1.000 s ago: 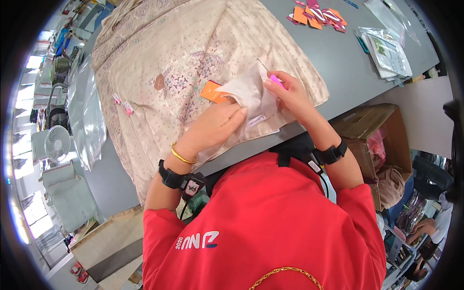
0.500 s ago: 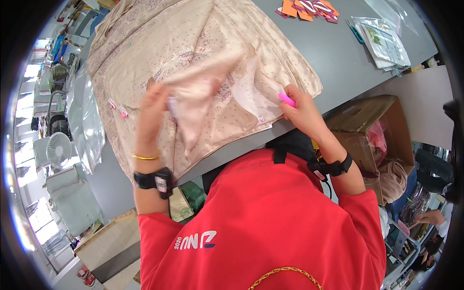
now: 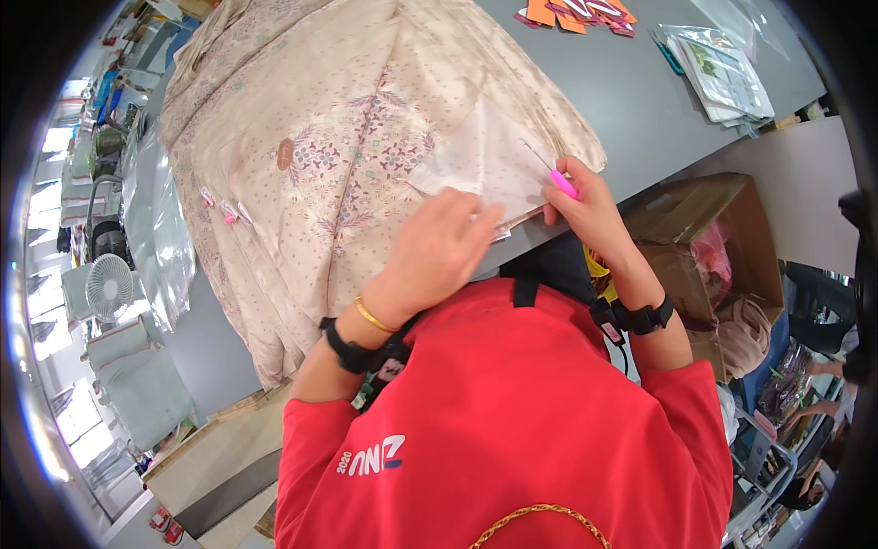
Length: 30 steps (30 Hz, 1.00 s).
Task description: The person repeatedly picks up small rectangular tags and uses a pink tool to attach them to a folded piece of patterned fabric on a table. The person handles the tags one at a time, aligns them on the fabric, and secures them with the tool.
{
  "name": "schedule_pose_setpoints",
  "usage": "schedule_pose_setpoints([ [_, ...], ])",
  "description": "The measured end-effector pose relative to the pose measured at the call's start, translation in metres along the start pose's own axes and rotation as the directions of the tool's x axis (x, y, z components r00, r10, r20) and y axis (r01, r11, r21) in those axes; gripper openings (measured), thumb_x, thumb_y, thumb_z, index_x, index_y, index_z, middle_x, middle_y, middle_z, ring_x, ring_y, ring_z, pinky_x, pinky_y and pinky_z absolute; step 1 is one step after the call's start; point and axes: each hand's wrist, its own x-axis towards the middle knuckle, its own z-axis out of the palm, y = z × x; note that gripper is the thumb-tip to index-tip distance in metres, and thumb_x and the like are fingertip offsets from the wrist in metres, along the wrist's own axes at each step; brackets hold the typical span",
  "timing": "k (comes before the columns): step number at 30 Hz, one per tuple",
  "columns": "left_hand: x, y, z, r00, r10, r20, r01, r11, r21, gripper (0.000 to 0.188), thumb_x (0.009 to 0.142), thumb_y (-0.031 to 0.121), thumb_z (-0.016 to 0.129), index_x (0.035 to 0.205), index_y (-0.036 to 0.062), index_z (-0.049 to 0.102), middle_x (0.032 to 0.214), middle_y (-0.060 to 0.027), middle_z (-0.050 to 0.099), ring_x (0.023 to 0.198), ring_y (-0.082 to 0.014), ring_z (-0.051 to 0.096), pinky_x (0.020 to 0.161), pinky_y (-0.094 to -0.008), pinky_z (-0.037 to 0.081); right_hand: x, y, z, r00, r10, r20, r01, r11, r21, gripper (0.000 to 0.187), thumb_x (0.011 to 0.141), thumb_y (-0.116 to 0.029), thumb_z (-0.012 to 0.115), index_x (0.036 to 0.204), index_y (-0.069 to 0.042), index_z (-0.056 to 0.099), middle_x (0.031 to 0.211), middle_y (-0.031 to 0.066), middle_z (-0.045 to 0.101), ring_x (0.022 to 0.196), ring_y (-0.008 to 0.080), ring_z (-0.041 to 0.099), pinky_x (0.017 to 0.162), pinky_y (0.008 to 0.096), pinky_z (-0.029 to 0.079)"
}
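Note:
A layered stack of beige floral cloth (image 3: 366,137) covers much of the table's near side. Toward its near right corner, a pale whitish flap of fabric (image 3: 489,151) lies over the printed side. My right hand (image 3: 583,201) is closed round a pink-handled seam ripper (image 3: 563,185), whose thin metal tip points up and left over the pale flap. Low over the near edge of that flap is my left hand (image 3: 444,240), slightly blurred, fingers stretched out and nothing seen in it. A small brown oval patch (image 3: 285,155) sits on the print.
Orange and maroon tags (image 3: 576,14) and plastic-wrapped packets (image 3: 718,73) lie on the grey table (image 3: 631,101). An open cardboard box (image 3: 695,229) with cloth stands right of me. Clear plastic sheeting (image 3: 160,229) and pink-white clips (image 3: 224,209) are at left.
My left hand has come down and right from the left part of the cloth. The lifted fabric now lies down, with its pale side near my right hand, which still holds the seam ripper.

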Motion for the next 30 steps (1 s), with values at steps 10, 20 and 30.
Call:
schedule_pose_setpoints([
  [10,-0.009,-0.010,0.019,0.885,-0.377,0.273,0.450,0.843,-0.295,0.014,0.098,0.012,0.077,0.104,0.0024,0.069,0.093,-0.0118,0.061,0.082,-0.0280,0.062,0.074,-0.0396,0.051,-0.002,-0.007,0.003,0.997,0.072,0.030,-0.065,0.978,-0.199,0.018,0.107,-0.014,0.067,0.118,-0.004,0.058,0.075,0.0049,0.068,0.074,0.0129,0.066,0.073,0.0297,0.050],
  [20,-0.013,-0.029,0.028,0.775,-0.504,0.381,0.624,0.516,-0.587,0.007,0.100,0.008,0.078,0.100,0.0006,0.077,0.093,0.0005,0.068,0.081,-0.0087,0.061,0.072,-0.0265,0.049,-0.040,-0.020,-0.007,0.934,-0.357,-0.016,0.315,0.842,-0.437,0.014,0.108,-0.019,0.069,0.117,-0.010,0.070,0.103,0.0083,0.074,0.092,0.0346,0.072,0.078,0.0416,0.057],
  [30,-0.015,-0.035,0.030,0.677,-0.598,0.429,0.672,0.265,-0.691,0.008,0.095,0.008,0.085,0.096,0.0026,0.079,0.082,0.0065,0.069,0.074,-0.0010,0.058,0.066,-0.0197,0.046,-0.046,-0.011,-0.005,0.834,-0.548,0.059,0.458,0.629,-0.628,0.009,0.098,-0.017,0.078,0.105,-0.013,0.076,0.096,0.0042,0.068,0.089,0.0291,0.069,0.075,0.0425,0.055],
])
